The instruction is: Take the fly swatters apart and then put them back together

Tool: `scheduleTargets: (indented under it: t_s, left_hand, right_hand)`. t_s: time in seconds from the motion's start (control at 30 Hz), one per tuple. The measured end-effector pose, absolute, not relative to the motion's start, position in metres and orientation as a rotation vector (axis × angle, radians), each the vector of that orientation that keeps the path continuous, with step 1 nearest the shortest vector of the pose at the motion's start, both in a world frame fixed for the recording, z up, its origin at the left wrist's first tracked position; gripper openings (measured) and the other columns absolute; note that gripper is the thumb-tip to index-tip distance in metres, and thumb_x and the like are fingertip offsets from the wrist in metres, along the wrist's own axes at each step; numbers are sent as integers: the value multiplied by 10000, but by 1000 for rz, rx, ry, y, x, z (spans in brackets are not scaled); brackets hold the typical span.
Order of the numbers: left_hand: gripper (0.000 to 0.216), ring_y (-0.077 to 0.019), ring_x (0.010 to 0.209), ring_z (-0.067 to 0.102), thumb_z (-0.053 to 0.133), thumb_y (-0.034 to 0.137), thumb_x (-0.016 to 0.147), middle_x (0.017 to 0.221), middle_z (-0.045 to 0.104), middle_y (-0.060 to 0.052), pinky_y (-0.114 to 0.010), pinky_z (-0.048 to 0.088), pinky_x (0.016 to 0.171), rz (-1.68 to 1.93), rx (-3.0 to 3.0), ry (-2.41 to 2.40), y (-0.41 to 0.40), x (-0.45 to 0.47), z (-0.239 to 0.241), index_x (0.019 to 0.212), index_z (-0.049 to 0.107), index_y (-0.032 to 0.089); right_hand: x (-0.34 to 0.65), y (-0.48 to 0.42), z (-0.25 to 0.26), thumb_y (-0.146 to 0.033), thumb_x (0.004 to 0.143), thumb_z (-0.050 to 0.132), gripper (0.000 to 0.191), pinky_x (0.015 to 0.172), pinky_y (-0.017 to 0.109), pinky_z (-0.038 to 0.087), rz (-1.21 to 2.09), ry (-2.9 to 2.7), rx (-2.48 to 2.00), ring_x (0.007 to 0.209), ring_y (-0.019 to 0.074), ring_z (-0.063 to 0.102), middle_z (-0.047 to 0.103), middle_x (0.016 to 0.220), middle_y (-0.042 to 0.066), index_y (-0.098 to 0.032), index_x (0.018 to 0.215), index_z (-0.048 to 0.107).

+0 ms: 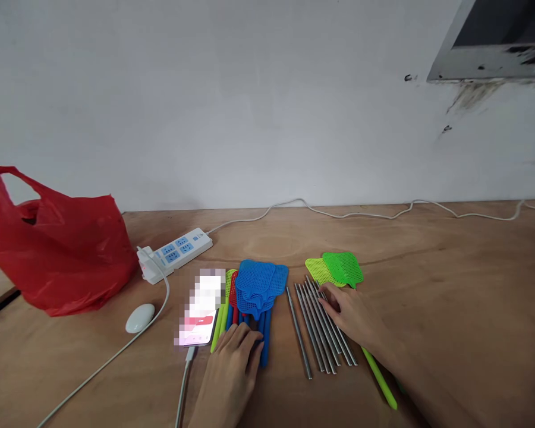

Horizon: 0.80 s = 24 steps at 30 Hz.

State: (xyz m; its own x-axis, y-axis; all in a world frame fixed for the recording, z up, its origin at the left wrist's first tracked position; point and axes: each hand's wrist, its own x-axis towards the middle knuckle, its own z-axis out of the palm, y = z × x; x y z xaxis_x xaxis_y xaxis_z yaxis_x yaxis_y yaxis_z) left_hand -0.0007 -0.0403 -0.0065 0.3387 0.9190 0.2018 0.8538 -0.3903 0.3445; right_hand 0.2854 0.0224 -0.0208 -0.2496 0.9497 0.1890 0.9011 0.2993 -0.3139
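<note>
My left hand [232, 362] rests palm down, fingers loosely bent, over the handles of a bunch of fly swatters. The blue fly swatters [256, 279] lie on top there; a red swatter [232, 291] and yellow-green handles [220, 324] show beside them. To the right, a row of thin silver metal rods [316, 327] lies on the table. My right hand [350, 312] reaches over the rods' upper part, thumb and index fingertip closed at one rod. Beneath its wrist run a green fly swatter [344, 267] and a yellow-green swatter [320, 270], their handles partly hidden.
Left of the swatters lies a lit phone [201, 309] with a charging cable [183, 383]. A white power strip [178, 252], a white oval object [139, 318] and a red plastic bag [66, 255] are farther left. A white cord [339, 214] runs along the wall.
</note>
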Motion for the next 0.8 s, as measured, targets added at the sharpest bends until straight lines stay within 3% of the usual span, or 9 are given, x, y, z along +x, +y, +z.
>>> scheduleTargets:
  t_s: [0.17,0.43,0.8]
  left_hand:
    - [186,-278,873,658,515,154,959,886,675,-71,-422,527,792,482,2397,1658,-35,7,-6,875,674,200]
    - [158,-285,839,662,600,232,936,860,666,-72,-451,514,805,445,2409,1709,-34,19,-7,799,657,177]
    - [111,-320,895,662,610,157,819,827,686,-94,-450,501,822,248,2355,1721,-27,40,10,711,621,177]
  right_hand:
    - [284,21,-22,-294,969,498,159,611,302,376,200,-2205,-1657,695,227,649,686,728,27,-223,987,638]
    - [282,19,-22,-318,983,466,202,608,308,359,226,-2143,-1637,679,222,631,682,731,25,-226,939,641]
    - [279,19,-22,-296,966,498,169,620,303,346,314,-2108,-1550,642,202,605,652,670,-5,-231,891,635]
